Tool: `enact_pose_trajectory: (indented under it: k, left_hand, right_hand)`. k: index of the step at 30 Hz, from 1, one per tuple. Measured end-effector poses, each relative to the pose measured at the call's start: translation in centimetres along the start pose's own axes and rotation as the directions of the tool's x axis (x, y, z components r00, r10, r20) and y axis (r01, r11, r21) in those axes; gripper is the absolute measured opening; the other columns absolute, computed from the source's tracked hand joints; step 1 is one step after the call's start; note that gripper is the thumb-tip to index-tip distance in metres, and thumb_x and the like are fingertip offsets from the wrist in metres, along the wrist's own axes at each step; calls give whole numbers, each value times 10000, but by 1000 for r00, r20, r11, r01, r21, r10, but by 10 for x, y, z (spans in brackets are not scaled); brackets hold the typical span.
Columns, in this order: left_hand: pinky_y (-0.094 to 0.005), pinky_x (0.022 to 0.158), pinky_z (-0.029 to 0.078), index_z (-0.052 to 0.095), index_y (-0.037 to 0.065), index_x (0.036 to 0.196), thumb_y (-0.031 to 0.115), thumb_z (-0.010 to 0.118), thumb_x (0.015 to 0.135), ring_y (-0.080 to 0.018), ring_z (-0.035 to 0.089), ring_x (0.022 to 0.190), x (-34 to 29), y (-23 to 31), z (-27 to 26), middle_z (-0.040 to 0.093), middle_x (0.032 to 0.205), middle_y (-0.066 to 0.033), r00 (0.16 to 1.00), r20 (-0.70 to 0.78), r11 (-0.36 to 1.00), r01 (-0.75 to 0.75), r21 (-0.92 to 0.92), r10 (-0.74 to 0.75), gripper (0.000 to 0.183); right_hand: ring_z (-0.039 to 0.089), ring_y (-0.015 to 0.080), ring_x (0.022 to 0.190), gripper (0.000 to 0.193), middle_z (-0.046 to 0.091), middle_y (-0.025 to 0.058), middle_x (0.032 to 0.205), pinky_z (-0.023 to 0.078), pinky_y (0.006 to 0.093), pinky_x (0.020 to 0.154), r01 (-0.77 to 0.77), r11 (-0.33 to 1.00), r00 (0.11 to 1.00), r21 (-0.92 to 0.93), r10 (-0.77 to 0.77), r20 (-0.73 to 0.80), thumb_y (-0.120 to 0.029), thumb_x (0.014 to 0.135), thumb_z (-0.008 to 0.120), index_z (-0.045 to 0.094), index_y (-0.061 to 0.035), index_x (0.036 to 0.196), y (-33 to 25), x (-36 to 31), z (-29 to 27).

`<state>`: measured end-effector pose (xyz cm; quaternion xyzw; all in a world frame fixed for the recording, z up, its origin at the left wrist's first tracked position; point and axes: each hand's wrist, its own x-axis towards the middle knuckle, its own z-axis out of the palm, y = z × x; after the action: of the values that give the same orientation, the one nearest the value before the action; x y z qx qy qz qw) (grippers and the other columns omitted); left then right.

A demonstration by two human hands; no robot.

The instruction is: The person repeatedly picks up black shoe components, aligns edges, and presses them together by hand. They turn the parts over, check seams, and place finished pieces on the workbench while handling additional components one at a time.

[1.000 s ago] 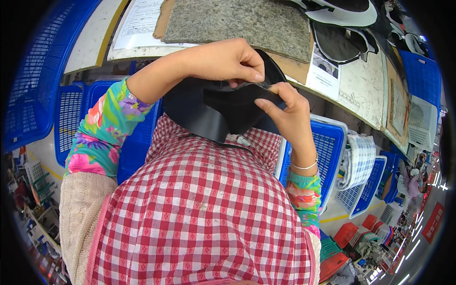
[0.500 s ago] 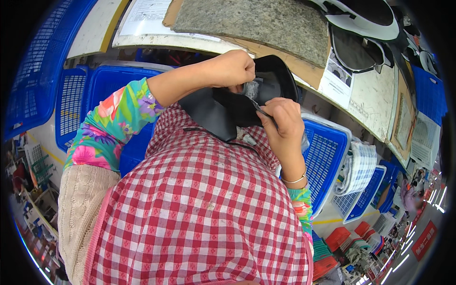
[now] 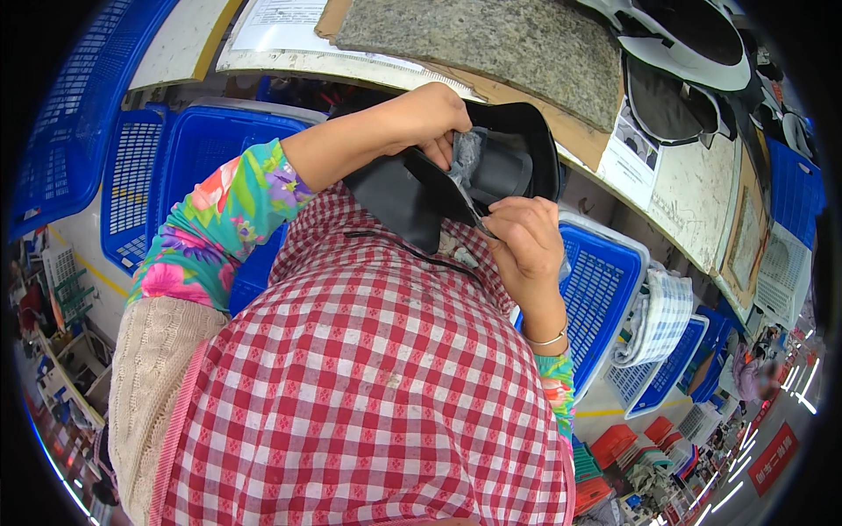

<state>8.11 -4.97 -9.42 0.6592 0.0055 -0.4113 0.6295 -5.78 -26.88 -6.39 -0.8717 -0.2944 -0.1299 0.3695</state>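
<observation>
While right hand (image 3: 526,238) pinches rim of black piece (image 3: 390,203) between thumb and fingers, left hand (image 3: 431,121) bends over it, fingertips curled beside crumpled, greyish, film-like strip (image 3: 471,151); cannot tell whether they grip strip or edge. Black piece: smooth, faintly glossy, curved panels, held above red-and-white checked cloth apron (image 3: 368,368), near worktable (image 3: 688,203). Slab (image 3: 491,53) there: rough, speckled grey, over brown board (image 3: 574,143). Basket (image 3: 605,272) alongside: blue plastic, latticed.
</observation>
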Motion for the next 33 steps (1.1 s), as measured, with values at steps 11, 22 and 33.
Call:
enact_pose_trajectory:
  k: [11, 22, 33]
  left_hand:
    - [-305, 531, 636, 668, -27, 986, 171, 622, 1009, -212, 737, 634, -5, -13, -11, 695, 798, -115, 992, 111, 960, 82, -268, -53, 205]
    - [-191, 443, 486, 660, 72, 928, 255, 665, 1016, -78, 653, 578, -12, -4, 8, 641, 721, -1, 988, 132, 991, 89, -103, -75, 203]
    - [-231, 577, 489, 648, 49, 945, 342, 678, 1028, -104, 605, 649, -21, -19, -2, 644, 800, -22, 988, 151, 939, 31, -341, 22, 306]
  right_hand:
    - [694, 265, 944, 241, 711, 67, 922, 496, 396, 834, -83, 991, 990, 102, 70, 122, -16, 734, 807, 717, -58, 954, 0, 3, -13]
    - [611, 279, 1156, 393, 649, 78, 1232, 529, 401, 917, -254, 967, 967, 1, 254, 19, -56, 793, 829, 722, -123, 1165, 13, 57, -15]
    - [588, 310, 1070, 248, 643, 55, 1048, 446, 455, 975, 57, 998, 914, -11, -48, 403, -133, 789, 822, 707, -138, 1009, 30, 88, -13]
